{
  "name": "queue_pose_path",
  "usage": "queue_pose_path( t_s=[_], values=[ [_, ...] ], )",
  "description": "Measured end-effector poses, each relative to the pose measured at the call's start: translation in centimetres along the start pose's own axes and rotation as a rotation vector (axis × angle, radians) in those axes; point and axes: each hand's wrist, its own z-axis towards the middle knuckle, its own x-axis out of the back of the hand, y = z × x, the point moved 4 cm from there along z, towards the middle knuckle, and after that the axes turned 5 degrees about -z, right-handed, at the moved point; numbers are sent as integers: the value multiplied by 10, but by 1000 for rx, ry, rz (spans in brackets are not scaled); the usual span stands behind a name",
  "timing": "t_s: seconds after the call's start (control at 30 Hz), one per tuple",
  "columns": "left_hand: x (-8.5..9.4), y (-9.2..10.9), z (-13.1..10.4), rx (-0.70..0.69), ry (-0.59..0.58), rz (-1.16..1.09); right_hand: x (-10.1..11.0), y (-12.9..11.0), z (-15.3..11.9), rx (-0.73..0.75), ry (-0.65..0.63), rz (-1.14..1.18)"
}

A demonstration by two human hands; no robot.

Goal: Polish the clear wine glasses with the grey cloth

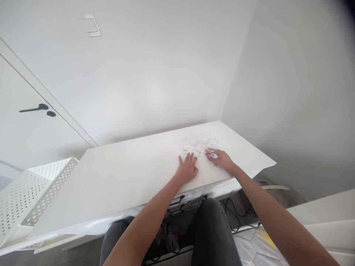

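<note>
Several clear stemmed glasses stand close together toward the right of the white tabletop. My left hand [188,168] lies palm down with its fingers spread, its fingertips at the base of the leftmost glass [185,145]. A small white object [214,156] is in my right hand [221,159], whose fingers are closed round it beside the base of the rightmost glass [213,143]. Between the hands is a front glass [200,146], and behind it stands a rear glass [205,137]. What the white object is cannot be made out.
The white table [116,173] runs along the wall. A white perforated rack [24,192] stands at its left end, near a door with a black handle [34,109]. Drawers with dark handles [176,200] are below the front edge. Black cables [234,212] hang by my right knee.
</note>
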Motion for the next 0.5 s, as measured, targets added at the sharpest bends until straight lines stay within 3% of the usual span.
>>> queue_pose_path(
  t_s=[0.5],
  values=[
    [-1, -3, -4, 13, 4, 8, -10, 4, -1, 14, -11, -134]
  ],
)
